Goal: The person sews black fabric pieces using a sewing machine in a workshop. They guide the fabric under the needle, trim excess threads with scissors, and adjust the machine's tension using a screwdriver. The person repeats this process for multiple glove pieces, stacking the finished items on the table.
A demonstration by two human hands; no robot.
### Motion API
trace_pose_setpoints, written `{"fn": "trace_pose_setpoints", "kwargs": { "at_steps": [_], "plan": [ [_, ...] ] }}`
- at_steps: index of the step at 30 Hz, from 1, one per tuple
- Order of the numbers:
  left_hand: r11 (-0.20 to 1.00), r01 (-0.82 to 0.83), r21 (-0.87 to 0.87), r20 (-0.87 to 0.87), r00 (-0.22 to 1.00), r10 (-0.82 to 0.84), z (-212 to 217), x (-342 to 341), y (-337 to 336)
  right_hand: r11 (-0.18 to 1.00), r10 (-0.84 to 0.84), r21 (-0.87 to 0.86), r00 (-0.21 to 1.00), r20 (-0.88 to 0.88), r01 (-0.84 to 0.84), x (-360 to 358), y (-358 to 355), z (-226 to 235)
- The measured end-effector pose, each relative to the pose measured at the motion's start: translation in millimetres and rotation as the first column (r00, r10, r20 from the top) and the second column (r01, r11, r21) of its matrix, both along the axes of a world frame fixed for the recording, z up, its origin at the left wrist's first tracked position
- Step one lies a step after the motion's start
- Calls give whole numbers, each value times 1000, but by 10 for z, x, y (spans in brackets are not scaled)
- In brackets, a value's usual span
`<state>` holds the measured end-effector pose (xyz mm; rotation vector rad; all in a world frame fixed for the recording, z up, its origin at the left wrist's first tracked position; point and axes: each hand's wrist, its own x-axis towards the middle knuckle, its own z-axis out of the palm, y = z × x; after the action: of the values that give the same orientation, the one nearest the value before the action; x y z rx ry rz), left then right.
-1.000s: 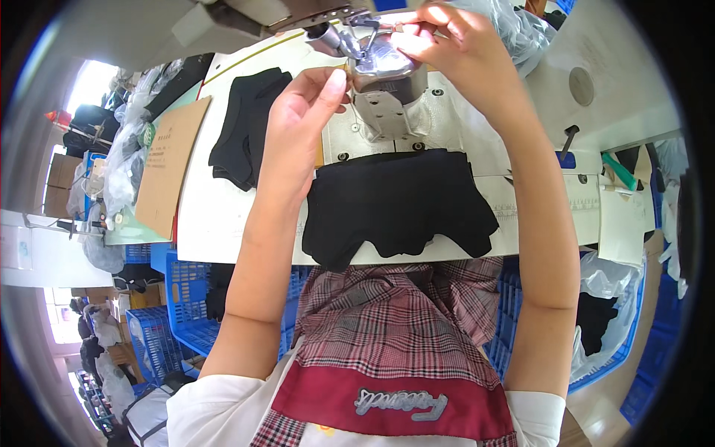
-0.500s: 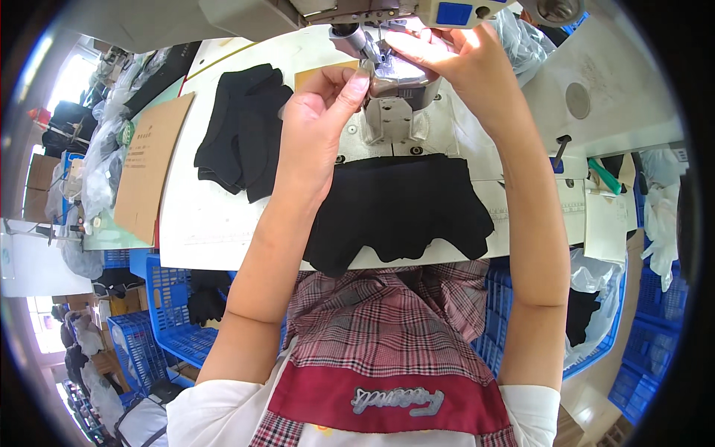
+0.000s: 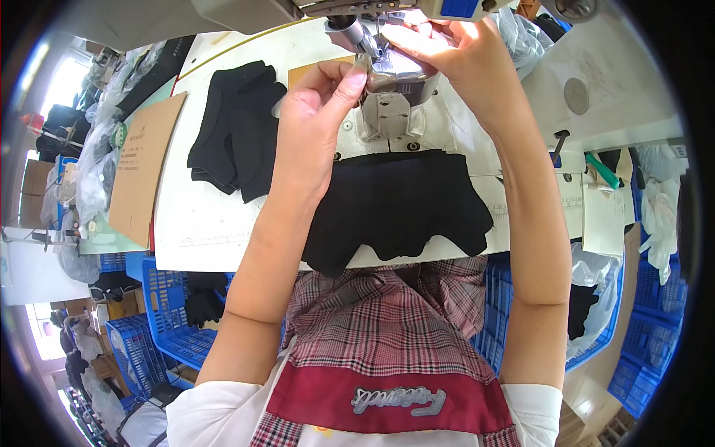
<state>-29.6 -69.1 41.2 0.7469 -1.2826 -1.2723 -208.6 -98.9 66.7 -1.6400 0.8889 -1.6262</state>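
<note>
Both hands are raised to the needle area of a sewing machine (image 3: pixel 398 71) at the top middle. My left hand (image 3: pixel 316 97) is closed, thumb and forefinger pinched together just left of the lit metal presser area; whatever they hold is too small to make out. From the right, my right hand (image 3: pixel 465 56) reaches behind the needle, its thumb pointing left and its other fingers curled, partly lost in glare. Below the machine bed, a black fabric piece (image 3: pixel 398 208) with a scalloped lower edge lies flat across the table edge, between my forearms. Neither hand touches it.
More black fabric pieces (image 3: pixel 234 127) lie stacked on the white table (image 3: pixel 201 231) to the left, beside a cardboard sheet (image 3: pixel 145 171). Blue plastic crates (image 3: pixel 179 320) stand below on both sides. Clear plastic bags (image 3: pixel 521 45) sit behind the machine at the right.
The view has shifted slightly, so the table's contents sit a little further left. Both hands keep nearly the same pose at the needle, and the black fabric piece lies as before.
</note>
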Motion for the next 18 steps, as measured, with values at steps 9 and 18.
{"fn": "trace_pose_setpoints", "kwargs": {
  "at_steps": [9,18],
  "plan": [
    [1000,-19,-10,-14,1000,19,-8,-28,7,965,-248,-20,885,-393,262,-73,65,39],
    [999,46,-8,-117,992,-47,-47,-25,-26,989,-82,-131,993,-86,70,24,4,14]
  ]
}}
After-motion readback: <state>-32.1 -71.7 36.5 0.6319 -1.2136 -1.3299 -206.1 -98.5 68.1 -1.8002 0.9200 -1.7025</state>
